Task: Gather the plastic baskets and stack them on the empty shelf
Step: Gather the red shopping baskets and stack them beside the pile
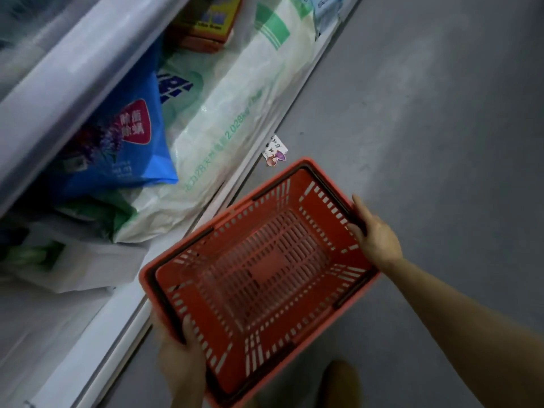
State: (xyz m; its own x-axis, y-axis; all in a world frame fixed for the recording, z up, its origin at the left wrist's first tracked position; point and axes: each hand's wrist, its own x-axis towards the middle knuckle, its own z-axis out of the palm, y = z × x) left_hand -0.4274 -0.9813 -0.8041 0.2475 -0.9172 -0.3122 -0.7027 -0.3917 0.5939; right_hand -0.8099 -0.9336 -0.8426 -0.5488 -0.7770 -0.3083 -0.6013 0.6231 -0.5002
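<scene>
A red plastic basket with slotted walls and dark folded handles hangs above the grey floor, tilted, its opening facing me and nothing inside. My left hand grips its near-left rim, fingers curled over the edge. My right hand holds the far-right rim beside the dark handle. The basket sits just to the right of the bottom shelf's white edge.
The low shelf on the left holds a blue bag, large white-and-green sacks and a red-yellow box. A small printed paper lies on the floor by the shelf edge. Grey floor spreads to the right. A shoe shows at the bottom.
</scene>
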